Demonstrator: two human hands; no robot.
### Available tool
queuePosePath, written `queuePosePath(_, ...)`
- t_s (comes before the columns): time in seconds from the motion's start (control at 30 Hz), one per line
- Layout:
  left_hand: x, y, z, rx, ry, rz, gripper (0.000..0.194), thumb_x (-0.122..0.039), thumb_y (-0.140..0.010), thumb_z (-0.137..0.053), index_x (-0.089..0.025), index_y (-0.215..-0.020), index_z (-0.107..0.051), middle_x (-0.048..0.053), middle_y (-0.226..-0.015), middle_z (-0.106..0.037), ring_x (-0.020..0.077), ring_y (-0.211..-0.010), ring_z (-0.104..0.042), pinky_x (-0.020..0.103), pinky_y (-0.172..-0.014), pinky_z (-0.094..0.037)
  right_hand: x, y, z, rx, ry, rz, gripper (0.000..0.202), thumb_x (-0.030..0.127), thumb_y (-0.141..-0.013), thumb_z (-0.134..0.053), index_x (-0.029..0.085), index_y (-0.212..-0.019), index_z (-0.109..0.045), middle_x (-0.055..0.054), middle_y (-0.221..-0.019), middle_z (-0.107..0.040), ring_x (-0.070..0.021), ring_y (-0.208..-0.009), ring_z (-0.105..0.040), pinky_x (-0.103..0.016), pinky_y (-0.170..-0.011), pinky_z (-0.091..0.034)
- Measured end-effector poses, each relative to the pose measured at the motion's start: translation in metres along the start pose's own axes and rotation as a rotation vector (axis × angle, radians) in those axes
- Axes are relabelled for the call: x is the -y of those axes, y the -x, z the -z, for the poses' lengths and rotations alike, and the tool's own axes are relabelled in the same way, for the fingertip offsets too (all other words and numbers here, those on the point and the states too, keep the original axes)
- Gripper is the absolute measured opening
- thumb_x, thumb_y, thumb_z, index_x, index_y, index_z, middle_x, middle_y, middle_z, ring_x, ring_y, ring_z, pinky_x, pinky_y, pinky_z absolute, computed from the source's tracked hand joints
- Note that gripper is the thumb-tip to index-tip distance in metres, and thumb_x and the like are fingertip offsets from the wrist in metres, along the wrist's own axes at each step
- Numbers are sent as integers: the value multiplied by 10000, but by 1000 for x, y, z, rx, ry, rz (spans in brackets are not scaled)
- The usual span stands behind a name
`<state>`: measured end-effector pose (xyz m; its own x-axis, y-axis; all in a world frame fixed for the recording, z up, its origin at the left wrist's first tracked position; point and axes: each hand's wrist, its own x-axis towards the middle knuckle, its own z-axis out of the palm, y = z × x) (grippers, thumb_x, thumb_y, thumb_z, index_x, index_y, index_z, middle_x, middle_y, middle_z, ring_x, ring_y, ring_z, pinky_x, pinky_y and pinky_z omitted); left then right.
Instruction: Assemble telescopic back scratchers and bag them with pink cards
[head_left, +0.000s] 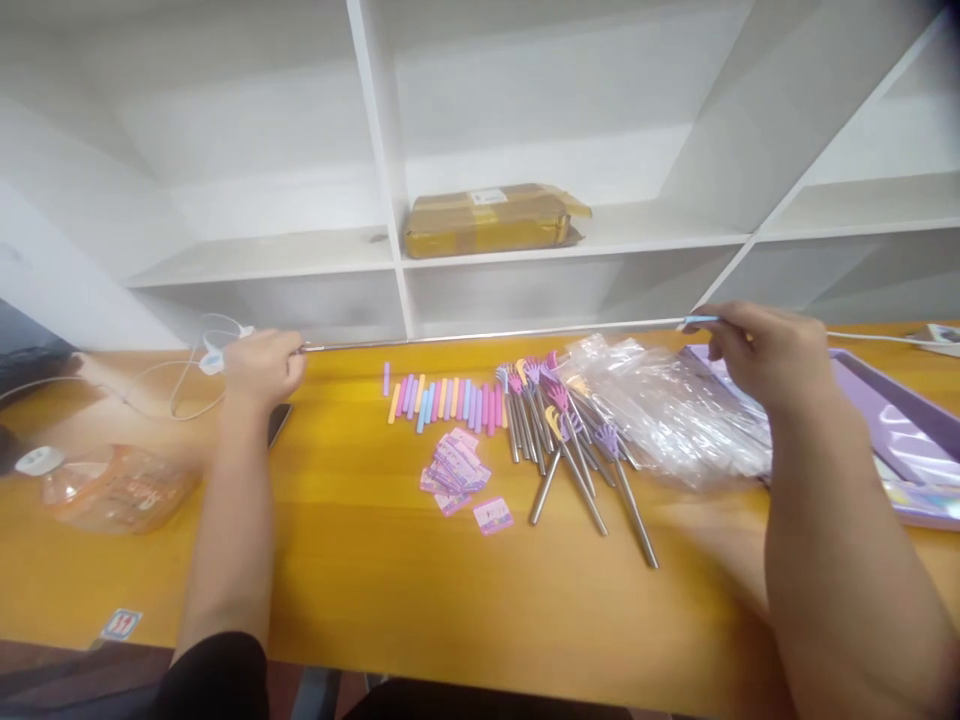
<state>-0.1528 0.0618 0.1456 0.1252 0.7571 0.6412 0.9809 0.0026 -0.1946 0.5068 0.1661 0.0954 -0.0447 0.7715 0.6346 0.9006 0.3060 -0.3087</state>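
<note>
My left hand (264, 368) is closed on one end of a long thin metal rod (450, 341), stretched level across the back of the table. At its other end my right hand (765, 345) pinches a light blue piece (702, 319). Between my arms lies a row of short coloured sticks (448, 402). Pink and purple cards (456, 468) are heaped in front of them, with a single card (493, 515) beside the heap. To their right, metal rods with coloured hand-shaped ends (559, 400) lie in a loose pile.
Clear plastic bags (664, 415) lie right of the pile, beside a purple tray (892, 390). An orange-labelled bottle (112, 487), white cables (180, 375) and a dark phone (278, 423) are at the left. A taped cardboard box (487, 220) sits on the white shelf (652, 232) behind.
</note>
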Motion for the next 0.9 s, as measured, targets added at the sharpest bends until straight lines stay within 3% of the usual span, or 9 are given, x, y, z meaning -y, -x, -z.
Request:
queuePosePath(0.2, -27, -2, -3, 61, 29, -34, 71, -280, -749, -525, -235, -718, -571, 68, -690, -595, 260, -739, -591, 365, -645, -322, 11, 3, 0, 105, -23, -42, 190, 221, -982, -577, 232, -1058, -751, -51, -762, -714, -173, -741, -671, -280, -833, -470)
queuePosePath(0.43, -27, -3, 1, 14, 33, 17, 96, -289, -789, -548, -233, -712, -558, 61, -717, -598, 260, -785, -613, 369, -691, -362, 6, 2, 8, 59, -28, -17, 196, 224, -985, -589, 218, -1085, -758, -33, -731, -692, -169, -753, -674, -260, -837, -469)
queuePosePath(0.63, -32, -5, 9, -18, -35, 43, 220, -286, -853, -563, -221, -703, -415, 22, -682, -501, 210, -767, -494, 328, -691, -297, 12, 3, 16, 80, -16, -24, 217, 226, -1012, -551, 212, -1116, -742, -45, -769, -702, -172, -747, -653, -265, -837, -464)
queuePosePath(0.9, -27, -8, 4, 67, -77, 138, 270, -263, -918, -501, -192, -663, -449, 27, -662, -374, 178, -681, -275, 306, -646, -141, 11, 1, 18, 29, -10, -4, 193, 229, -1009, -547, 224, -1093, -721, -44, -821, -719, -166, -730, -640, -260, -827, -459)
